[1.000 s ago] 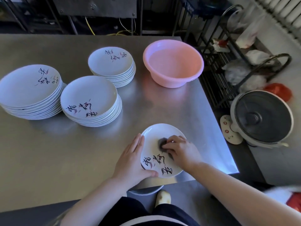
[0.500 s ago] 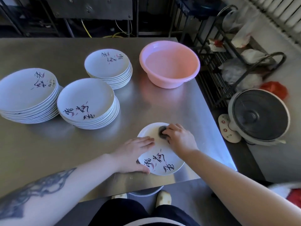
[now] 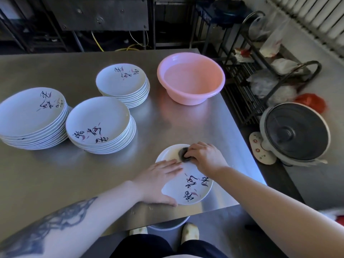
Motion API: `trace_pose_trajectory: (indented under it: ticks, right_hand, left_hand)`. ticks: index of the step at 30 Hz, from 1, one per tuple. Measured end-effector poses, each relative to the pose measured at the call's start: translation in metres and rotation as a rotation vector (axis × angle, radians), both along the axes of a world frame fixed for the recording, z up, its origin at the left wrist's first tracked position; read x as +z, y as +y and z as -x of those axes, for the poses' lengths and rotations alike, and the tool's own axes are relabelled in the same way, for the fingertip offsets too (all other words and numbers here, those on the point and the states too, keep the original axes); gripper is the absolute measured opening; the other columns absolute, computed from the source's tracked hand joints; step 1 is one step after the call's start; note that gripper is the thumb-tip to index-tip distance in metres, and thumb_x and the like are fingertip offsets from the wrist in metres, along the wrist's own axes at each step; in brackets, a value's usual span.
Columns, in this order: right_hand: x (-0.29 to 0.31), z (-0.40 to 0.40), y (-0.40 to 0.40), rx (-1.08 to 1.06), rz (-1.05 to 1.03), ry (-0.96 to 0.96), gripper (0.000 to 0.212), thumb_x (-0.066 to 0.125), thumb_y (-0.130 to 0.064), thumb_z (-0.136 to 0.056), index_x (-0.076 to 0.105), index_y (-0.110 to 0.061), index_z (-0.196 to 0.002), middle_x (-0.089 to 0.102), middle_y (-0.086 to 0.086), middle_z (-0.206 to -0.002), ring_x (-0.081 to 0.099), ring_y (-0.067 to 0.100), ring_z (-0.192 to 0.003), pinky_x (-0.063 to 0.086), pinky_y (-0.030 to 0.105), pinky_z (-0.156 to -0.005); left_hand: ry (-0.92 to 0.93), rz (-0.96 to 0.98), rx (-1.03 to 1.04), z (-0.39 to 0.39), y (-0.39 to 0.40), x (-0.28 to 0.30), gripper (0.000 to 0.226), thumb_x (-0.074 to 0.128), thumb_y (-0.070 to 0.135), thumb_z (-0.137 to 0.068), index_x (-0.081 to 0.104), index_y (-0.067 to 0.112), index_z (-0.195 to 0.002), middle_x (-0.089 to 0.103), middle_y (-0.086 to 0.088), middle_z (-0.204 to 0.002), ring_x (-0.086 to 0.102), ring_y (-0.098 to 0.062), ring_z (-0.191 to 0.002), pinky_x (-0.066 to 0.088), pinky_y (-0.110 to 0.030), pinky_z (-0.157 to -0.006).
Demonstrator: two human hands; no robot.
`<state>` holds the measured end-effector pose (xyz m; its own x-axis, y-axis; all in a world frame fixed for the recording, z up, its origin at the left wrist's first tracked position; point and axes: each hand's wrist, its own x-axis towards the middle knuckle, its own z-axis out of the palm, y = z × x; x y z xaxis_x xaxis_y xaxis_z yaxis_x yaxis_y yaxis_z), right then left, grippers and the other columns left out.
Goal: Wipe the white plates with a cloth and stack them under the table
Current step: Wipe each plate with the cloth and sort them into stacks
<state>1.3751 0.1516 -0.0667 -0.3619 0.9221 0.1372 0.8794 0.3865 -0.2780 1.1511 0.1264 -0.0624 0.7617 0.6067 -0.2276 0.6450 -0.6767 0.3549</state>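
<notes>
A white plate (image 3: 191,189) with black calligraphy lies near the front right corner of the steel table (image 3: 74,174). My right hand (image 3: 204,157) presses a small dark cloth (image 3: 183,155) onto the plate's far rim. My left hand (image 3: 158,181) holds the plate's left edge, fingers flat on top and thumb along the near rim. Three stacks of matching plates stand further back: a large one at the left (image 3: 31,112), one in the middle (image 3: 98,121) and a smaller one behind (image 3: 122,81). Below the table's front edge a white rim (image 3: 167,225) shows.
A pink plastic basin (image 3: 191,77) stands at the table's far right. Right of the table, a lidded electric pot (image 3: 294,135) sits on the floor beside a black wire rack (image 3: 260,75) holding bags. My shoes (image 3: 189,232) show under the front edge.
The plate has been turned so its writing now lies at the right. My right hand with the cloth has slid from the plate's middle to its far rim. My left hand shifted along the left edge.
</notes>
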Motion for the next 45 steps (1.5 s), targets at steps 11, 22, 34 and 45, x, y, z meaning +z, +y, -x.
trace_pose_trajectory:
  ticks: [11,22,34,45]
  right_hand:
    - [0.0,-0.005,0.005,0.037,-0.028,-0.049,0.044,0.079,0.004,-0.043,0.072,-0.027,-0.074,0.067,-0.013,-0.076,0.058,0.02,-0.065,0.049,0.028,-0.071]
    - [-0.004,-0.008,-0.025,0.003,-0.017,0.003,0.035,0.081,-0.001,-0.052,0.073,-0.026,-0.075,0.064,-0.01,-0.072,0.059,0.021,-0.064,0.044,0.025,-0.061]
    - [-0.008,-0.012,0.011,0.092,0.014,0.01,0.031,0.068,0.002,-0.065,0.072,-0.024,-0.081,0.068,-0.011,-0.087,0.061,0.025,-0.078,0.049,0.036,-0.076]
    - [-0.016,0.02,-0.073,0.026,-0.081,0.063,0.028,0.053,-0.019,-0.069,0.073,-0.03,-0.085,0.067,-0.014,-0.089,0.062,0.016,-0.074,0.044,0.025,-0.068]
  left_hand:
    - [-0.068,-0.004,0.125,-0.015,-0.001,0.004,0.117,0.059,0.079,-0.059,0.024,0.019,-0.154,0.018,0.004,-0.162,0.011,-0.014,-0.148,0.002,-0.029,-0.121]
    - [-0.029,-0.041,0.413,-0.023,-0.029,-0.006,0.119,0.027,0.088,-0.062,0.005,0.019,-0.157,-0.007,0.004,-0.164,-0.015,-0.014,-0.149,-0.01,-0.03,-0.12]
    - [-0.036,0.054,0.189,0.011,0.005,0.004,0.106,0.067,0.067,-0.076,0.013,0.025,-0.157,-0.001,0.013,-0.163,-0.007,-0.002,-0.148,-0.014,-0.011,-0.106]
    - [-0.121,-0.041,0.536,-0.014,-0.033,-0.01,0.103,0.052,0.078,-0.075,0.017,0.024,-0.156,0.003,0.013,-0.163,-0.006,-0.002,-0.149,-0.002,-0.016,-0.115]
